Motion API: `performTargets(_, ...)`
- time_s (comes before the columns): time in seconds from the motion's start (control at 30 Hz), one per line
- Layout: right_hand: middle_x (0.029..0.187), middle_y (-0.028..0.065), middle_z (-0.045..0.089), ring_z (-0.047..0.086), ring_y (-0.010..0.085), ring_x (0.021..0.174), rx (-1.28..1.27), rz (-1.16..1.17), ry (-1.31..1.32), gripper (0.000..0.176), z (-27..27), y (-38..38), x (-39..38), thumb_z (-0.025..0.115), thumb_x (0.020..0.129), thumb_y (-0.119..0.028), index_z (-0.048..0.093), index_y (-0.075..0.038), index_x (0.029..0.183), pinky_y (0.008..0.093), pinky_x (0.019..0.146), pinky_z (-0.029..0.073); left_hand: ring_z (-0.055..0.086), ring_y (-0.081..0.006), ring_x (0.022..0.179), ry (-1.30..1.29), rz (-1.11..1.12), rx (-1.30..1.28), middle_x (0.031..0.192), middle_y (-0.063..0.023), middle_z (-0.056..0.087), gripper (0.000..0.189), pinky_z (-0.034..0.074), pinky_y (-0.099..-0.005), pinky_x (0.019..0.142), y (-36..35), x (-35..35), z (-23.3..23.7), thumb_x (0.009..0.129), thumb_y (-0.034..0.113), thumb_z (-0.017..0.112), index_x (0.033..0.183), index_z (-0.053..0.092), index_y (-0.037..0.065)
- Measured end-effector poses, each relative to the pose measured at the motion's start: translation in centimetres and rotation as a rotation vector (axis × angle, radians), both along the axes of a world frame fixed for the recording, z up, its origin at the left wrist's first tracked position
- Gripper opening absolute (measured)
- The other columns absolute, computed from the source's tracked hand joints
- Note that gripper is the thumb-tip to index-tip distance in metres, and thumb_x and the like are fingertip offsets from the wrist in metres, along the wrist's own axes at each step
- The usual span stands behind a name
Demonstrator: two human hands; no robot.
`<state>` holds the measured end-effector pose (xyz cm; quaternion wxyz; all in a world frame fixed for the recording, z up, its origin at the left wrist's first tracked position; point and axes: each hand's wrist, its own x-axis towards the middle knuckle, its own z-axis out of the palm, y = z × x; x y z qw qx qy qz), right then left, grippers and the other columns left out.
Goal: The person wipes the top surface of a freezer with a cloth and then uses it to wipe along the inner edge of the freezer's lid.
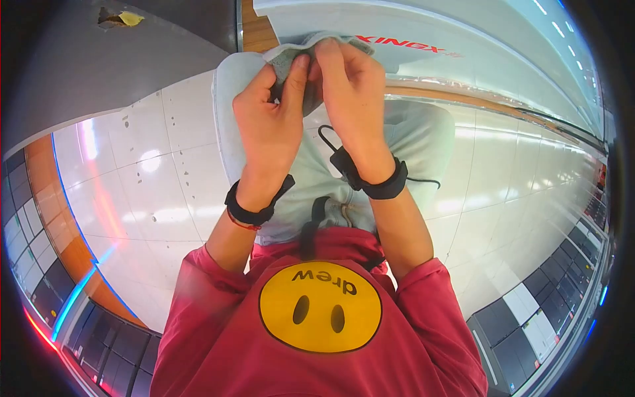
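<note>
The person sits with both hands raised over the knees, working a small grey-green cloth (283,58) held just in front of the near corner of the white desk (476,46), close to its red lettering (397,45). Whether the cloth touches the desk edge cannot be told. The left hand (268,129) is closed in a pinch, thumb laid up along the fabric and fingers curled behind it. The right hand (354,99) is likewise closed, its fingertips gripping the top fold right beside the left thumb, so the two grips nearly meet. The cloth looks light, soft and limp: it bunches and droops between the fingers, seems unlikely to slip or break, and would probably be best taken at a hem or corner, where a pinch can spread it flat. Each wrist carries a black band, one on the left (251,213) and one on the right (385,186), and a thin black cord (326,137) loops off the right one, close enough under the hands that it might catch the fabric. Beneath the hands lie the pale jeans (423,139), which leave open room below. The desk edge closes off the space ahead, and a grey surface (99,73) bearing a yellow scrap (129,18) stands to the left, well apart, with glossy floor tiles (152,178) between.
</note>
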<state>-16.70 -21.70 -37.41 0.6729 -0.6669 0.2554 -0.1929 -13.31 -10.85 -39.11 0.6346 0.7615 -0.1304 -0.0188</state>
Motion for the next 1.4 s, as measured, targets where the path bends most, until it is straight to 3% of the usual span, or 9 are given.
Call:
performTargets(0.13, 0.062, 0.005, 0.062, 0.05, 0.0074, 0.058, 0.001, 0.013, 0.006, 0.042, 0.9, 0.2, -0.1, 0.063, 0.101, -0.028, 0.067, 0.005, 0.076, 0.0275, 0.054, 0.039, 0.041, -0.0068, 0.064, -0.018, 0.019, -0.087, 0.067, -0.002, 0.057, 0.024, 0.036, -0.0262, 0.054, -0.3, 0.1, 0.5, 0.099, 0.019, 0.074, 0.089, 0.069, -0.002)
performTargets(0.27, 0.062, 0.0033, 0.061, 0.047, 0.0072, 0.058, 0.061, 0.011, 0.01, 0.043, 0.2, 0.2, 0.0, 0.061, 0.102, -0.03, 0.066, 0.004, 0.077, 0.0273, 0.053, 0.037, 0.042, -0.0068, 0.065, 0.008, 0.003, 0.006, 0.067, -0.0014, 0.057, 0.024, 0.037, -0.0256, 0.055, 0.2, 0.2, 0.0, 0.099, 0.019, 0.073, 0.09, 0.07, -0.002)
performTargets(0.37, 0.059, 0.0005, 0.052, 0.046, 0.0085, 0.056, 0.041, 0.028, -0.009, 0.048, 1.0, 0.4, 0.0, 0.058, 0.103, -0.036, 0.062, 0.0, 0.073, 0.0271, 0.054, 0.035, 0.042, -0.007, 0.066, 0.0, 0.005, -0.007, 0.068, -0.0014, 0.056, 0.023, 0.037, -0.0255, 0.056, 0.3, 0.1, 0.0, 0.1, 0.019, 0.073, 0.09, 0.07, -0.002)
performTargets(1.4, 0.059, -0.0007, 0.052, 0.047, 0.0086, 0.055, 0.217, 0.113, 0.041, 0.044, 0.7, 0.3, -0.1, 0.056, 0.104, -0.036, 0.064, -0.003, 0.075, 0.0267, 0.054, 0.036, 0.047, -0.0071, 0.071, 0.037, 0.009, -0.001, 0.075, -0.0019, 0.063, 0.023, 0.041, -0.0248, 0.062, 0.5, 0.2, 0.5, 0.101, 0.02, 0.071, 0.097, 0.071, -0.002)
